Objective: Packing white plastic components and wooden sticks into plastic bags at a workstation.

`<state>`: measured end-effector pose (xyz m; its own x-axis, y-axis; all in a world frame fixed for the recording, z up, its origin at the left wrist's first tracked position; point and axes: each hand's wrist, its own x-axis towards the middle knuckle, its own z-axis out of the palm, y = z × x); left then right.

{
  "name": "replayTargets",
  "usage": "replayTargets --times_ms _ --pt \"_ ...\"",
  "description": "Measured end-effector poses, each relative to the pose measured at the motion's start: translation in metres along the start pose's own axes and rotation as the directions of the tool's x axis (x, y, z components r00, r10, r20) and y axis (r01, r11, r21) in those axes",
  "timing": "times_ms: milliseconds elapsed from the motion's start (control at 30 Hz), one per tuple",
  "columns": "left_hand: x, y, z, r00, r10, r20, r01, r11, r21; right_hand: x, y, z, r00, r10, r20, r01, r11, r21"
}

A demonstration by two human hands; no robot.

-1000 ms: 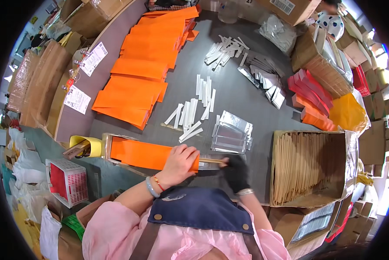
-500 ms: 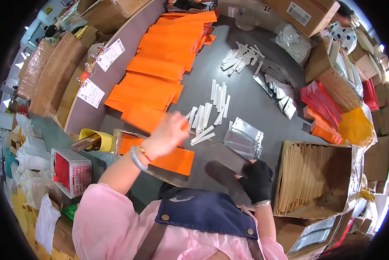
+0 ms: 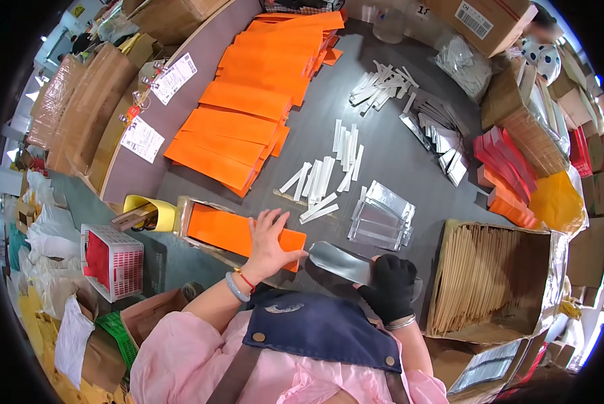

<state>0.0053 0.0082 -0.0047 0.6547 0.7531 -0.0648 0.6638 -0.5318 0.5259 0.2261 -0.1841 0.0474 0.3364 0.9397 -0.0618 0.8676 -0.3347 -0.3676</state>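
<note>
At the near edge of a dark grey surface (image 3: 324, 94), I am resting my left grip (image 3: 268, 249), fingers spread wide, over the right end of a long orange sheet (image 3: 221, 227), which is lying along a shallow carton (image 3: 183, 217) at the surface's near left corner. My black-gloved right grip (image 3: 391, 286) is pinching a shiny clear sleeve (image 3: 339, 261), its free end pointing toward my left thumb; whether the two are touching, I cannot tell. The step in hand, I am judging, is matching sleeve to sheet, and the next move is calling for a steady left grip on the orange end while the sleeve's mouth is being opened and lined up square. More clear sleeves (image 3: 381, 215) are lying just beyond, white strips (image 3: 322, 178) are lying scattered toward the surface's middle, stacked orange sheets (image 3: 248, 101) are running along its left edge, and an open box (image 3: 552, 276) of brown card pieces (image 3: 477, 279) is standing at its near right corner.
</note>
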Motion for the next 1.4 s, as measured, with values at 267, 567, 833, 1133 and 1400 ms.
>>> replayTargets --times_ms 267,567,833,1133,1400 --pt "0.009 0.01 -0.007 0.999 0.037 0.027 -0.037 0.999 0.011 0.033 -0.042 0.06 0.975 -0.203 -0.091 0.219 0.941 0.259" --pt "0.088 0.019 0.018 0.985 0.113 0.129 -0.119 0.992 0.042 -0.031 0.059 0.003 0.863 0.318 -0.392 -0.164 0.911 0.378" --pt "0.098 0.022 0.01 0.974 0.2 0.105 -0.202 0.979 0.004 -0.149 0.173 -0.005 0.486 0.735 -0.473 -0.673 0.66 0.333" --pt "0.098 0.034 0.009 0.947 0.321 -0.012 -0.321 0.947 0.024 -0.157 0.194 0.002 0.521 0.77 -0.367 -0.756 0.616 0.219" --pt "0.085 0.083 0.056 0.831 0.552 0.073 -0.552 0.834 -0.018 -0.144 0.192 -0.006 0.505 0.795 -0.335 -0.743 0.598 0.301"
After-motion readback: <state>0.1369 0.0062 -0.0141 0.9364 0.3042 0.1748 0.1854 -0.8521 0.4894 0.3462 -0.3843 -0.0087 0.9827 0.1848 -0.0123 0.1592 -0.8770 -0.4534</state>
